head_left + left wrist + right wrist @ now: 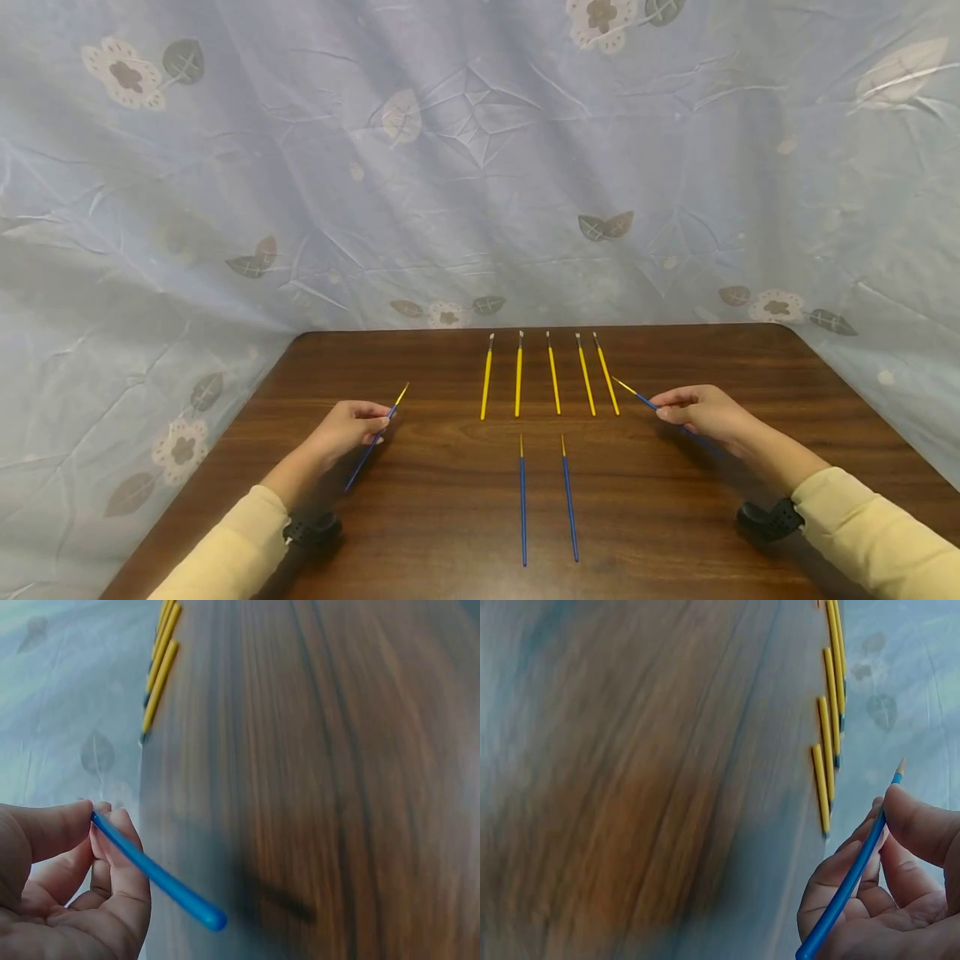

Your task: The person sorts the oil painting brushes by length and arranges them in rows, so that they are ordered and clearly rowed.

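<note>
Between thumb and fingers, my left hand (351,429) pinches a blue paintbrush (363,463) over the table's left part, its tip slanting up to the right. On the other side my right hand (701,414) pinches another blue paintbrush (641,398), whose tip points left toward the rightmost yellow paintbrush (607,379). Several yellow paintbrushes (518,383) lie in a row along the back, bristles away from me. Nearer to me, two blue paintbrushes lie side by side, a left one (522,508) and a right one (570,508). The left wrist view shows the held brush's rounded blue end (202,911).
The brown wooden table (420,533) has rounded back corners. Directly behind it hangs a pale floral cloth (480,208), which also runs down along both sides. Dark bands sit on both wrists, at the ends of the yellow sleeves (232,546).
</note>
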### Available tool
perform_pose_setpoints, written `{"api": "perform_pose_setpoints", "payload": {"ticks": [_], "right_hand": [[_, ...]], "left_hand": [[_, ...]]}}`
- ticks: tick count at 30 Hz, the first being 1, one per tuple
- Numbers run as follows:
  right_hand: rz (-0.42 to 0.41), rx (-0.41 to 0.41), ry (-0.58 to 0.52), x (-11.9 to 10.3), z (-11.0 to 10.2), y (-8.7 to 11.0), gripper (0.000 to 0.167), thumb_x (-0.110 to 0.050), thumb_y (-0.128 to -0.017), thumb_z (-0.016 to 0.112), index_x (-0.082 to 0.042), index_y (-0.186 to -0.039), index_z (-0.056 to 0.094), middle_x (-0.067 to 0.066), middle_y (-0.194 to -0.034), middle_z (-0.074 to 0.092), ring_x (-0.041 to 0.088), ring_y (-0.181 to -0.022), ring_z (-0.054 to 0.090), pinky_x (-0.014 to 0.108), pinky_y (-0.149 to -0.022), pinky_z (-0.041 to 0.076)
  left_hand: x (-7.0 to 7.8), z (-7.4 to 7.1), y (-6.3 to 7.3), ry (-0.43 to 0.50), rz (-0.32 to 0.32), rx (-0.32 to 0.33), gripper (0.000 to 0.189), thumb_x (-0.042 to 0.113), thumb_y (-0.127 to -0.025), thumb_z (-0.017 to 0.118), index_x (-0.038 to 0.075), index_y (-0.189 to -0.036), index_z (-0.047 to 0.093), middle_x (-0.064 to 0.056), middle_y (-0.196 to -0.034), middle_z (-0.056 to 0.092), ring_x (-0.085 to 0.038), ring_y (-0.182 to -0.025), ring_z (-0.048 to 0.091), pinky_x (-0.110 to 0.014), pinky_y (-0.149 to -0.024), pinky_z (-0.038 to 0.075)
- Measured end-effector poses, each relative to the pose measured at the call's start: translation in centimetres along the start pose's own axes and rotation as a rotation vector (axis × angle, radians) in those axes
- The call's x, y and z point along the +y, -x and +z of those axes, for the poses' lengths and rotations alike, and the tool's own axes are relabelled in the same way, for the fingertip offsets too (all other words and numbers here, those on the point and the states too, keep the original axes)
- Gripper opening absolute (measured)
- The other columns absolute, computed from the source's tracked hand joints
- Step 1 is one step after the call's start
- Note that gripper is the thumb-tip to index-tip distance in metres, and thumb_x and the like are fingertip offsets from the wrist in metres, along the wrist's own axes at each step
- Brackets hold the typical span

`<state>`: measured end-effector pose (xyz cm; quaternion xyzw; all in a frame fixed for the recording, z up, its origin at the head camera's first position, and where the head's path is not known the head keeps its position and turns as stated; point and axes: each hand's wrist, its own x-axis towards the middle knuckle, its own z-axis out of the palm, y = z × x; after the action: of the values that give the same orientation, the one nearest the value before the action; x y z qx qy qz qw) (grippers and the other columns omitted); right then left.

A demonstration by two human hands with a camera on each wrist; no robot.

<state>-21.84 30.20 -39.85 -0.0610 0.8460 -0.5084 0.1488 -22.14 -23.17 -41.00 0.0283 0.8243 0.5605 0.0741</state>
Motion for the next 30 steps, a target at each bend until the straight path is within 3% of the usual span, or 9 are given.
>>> {"api": "perform_pose_setpoints", "payload": {"ticks": [4, 10, 20, 30], "right_hand": [[0.005, -0.002, -0.032, -0.3, 0.8, 0.1, 0.046, -0.021, -0.094, 0.067, 0.006, -0.13, 0.056, 0.018, -0.125, 0.056, 0.026, -0.104, 0.05, 0.035, -0.082, 0.046], [0.016, 0.0, -0.054, -0.5, 1.8, 0.3, 0.044, -0.017, -0.095, 0.065, 0.008, -0.129, 0.056, 0.01, -0.112, 0.061, 0.019, -0.082, 0.046, 0.027, -0.063, 0.042], [0.032, -0.035, -0.081, -1.2, 3.3, 1.1, 0.032, -0.008, -0.096, 0.06, 0.01, -0.122, 0.06, 0.013, -0.114, 0.061, 0.02, -0.082, 0.048, 0.025, -0.062, 0.045], [0.045, -0.067, -0.093, -1.8, 5.2, 2.0, 0.026, -0.008, -0.094, 0.063, 0.008, -0.114, 0.062, 0.011, -0.107, 0.063, 0.02, -0.086, 0.053, 0.033, -0.072, 0.052]], "left_hand": [[0.6, 1.0, 0.2, 0.123, -0.024, -0.047, 0.029, -0.002, -0.096, 0.056, -0.019, -0.119, 0.054, -0.022, -0.113, 0.061, -0.016, -0.084, 0.058, -0.025, -0.073, 0.056], [1.0, 2.5, 0.6, 0.242, -0.054, -0.11, 0.031, -0.002, -0.096, 0.055, -0.019, -0.121, 0.05, -0.024, -0.118, 0.059, -0.022, -0.098, 0.06, -0.03, -0.082, 0.055], [1.6, 5.3, 1.2, 0.313, -0.079, -0.158, 0.029, -0.004, -0.093, 0.057, -0.02, -0.117, 0.053, -0.017, -0.098, 0.068, -0.02, -0.085, 0.065, -0.029, -0.076, 0.058], [2.5, 7.7, 1.8, 0.331, -0.06, -0.229, 0.033, -0.006, -0.092, 0.057, -0.023, -0.12, 0.05, -0.019, -0.101, 0.067, -0.021, -0.088, 0.065, -0.033, -0.081, 0.057]]}}
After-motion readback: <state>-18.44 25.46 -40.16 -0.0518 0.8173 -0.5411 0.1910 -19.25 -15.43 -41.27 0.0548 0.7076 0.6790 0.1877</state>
